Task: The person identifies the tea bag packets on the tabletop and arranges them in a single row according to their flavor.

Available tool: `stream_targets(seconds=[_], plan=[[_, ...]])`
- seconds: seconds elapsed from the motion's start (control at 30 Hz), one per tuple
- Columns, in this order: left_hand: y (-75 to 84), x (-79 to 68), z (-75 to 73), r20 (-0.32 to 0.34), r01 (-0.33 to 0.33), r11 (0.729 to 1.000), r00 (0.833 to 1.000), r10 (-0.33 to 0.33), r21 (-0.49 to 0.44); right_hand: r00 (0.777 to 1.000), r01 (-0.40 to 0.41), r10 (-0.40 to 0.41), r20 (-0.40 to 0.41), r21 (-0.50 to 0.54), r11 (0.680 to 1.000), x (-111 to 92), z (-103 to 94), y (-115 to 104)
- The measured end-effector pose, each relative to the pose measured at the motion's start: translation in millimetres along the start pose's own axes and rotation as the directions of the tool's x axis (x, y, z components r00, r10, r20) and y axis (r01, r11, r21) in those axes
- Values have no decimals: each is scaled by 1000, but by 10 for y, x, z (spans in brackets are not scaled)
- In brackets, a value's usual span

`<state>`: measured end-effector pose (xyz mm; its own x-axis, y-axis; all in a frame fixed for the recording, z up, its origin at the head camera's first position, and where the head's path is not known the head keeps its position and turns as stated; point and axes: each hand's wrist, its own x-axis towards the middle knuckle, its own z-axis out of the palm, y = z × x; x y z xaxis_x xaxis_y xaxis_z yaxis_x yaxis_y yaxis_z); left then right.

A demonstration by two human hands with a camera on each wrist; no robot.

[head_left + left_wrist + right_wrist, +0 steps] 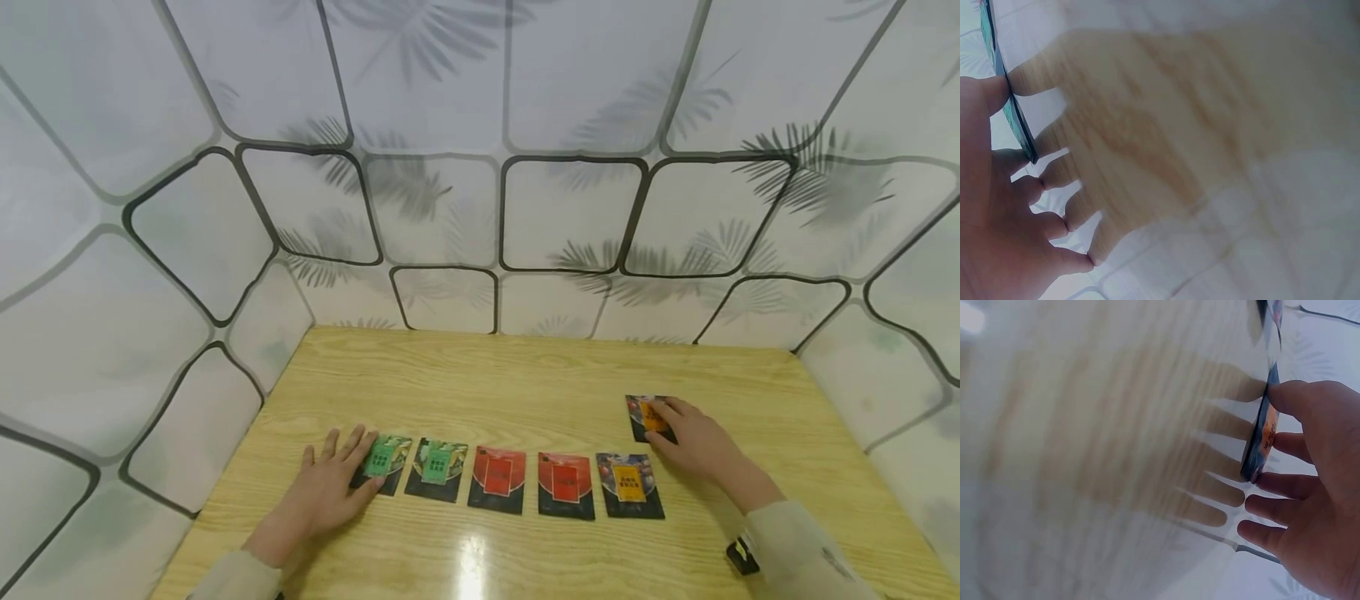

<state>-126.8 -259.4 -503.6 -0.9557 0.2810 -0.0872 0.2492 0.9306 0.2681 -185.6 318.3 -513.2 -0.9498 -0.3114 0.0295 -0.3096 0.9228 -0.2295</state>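
Six small flat packets would lie out of counting; several form a row on the wooden table. At the row's left end my left hand (322,493) lies spread, its thumb and fingers touching a green-labelled packet (381,458). A second green-labelled packet (436,465), two red ones, a left red packet (497,479) and a right red packet (566,484), and an orange-labelled packet (630,485) continue rightward. Behind the row's right end, another orange-labelled packet (640,418) lies under my right hand (705,446). In the right wrist view, extended fingers (1285,486) touch this packet (1264,434).
The wooden table (480,383) runs back to a patterned fabric wall (573,217), with similar walls on both sides. A small black object (742,557) sits by the right sleeve (795,542). Light glares off the table's front.
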Motion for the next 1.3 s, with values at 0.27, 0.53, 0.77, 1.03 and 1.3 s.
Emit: stream_targets(seconds=[0.27, 0.53, 0.77, 1.03, 1.3], plan=[[-2, 2, 7, 14, 9, 1000, 1000, -9, -2, 1000, -8, 6, 29, 48, 999, -96, 31, 33], [-13, 3, 16, 2, 1, 1000, 1000, -1, 6, 998, -30, 26, 60, 69, 997, -200, 12, 71], [-9, 4, 13, -2, -1, 1000, 1000, 1, 13, 997, -41, 33, 73, 105, 994, -307, 29, 123], [-19, -1, 26, -22, -12, 1000, 1000, 12, 0, 997, -53, 46, 66, 106, 993, -439, 17, 120], [-17, 6, 42, -42, -17, 1000, 999, 17, 1, 996, -63, 55, 64, 127, 990, -549, 10, 101]])
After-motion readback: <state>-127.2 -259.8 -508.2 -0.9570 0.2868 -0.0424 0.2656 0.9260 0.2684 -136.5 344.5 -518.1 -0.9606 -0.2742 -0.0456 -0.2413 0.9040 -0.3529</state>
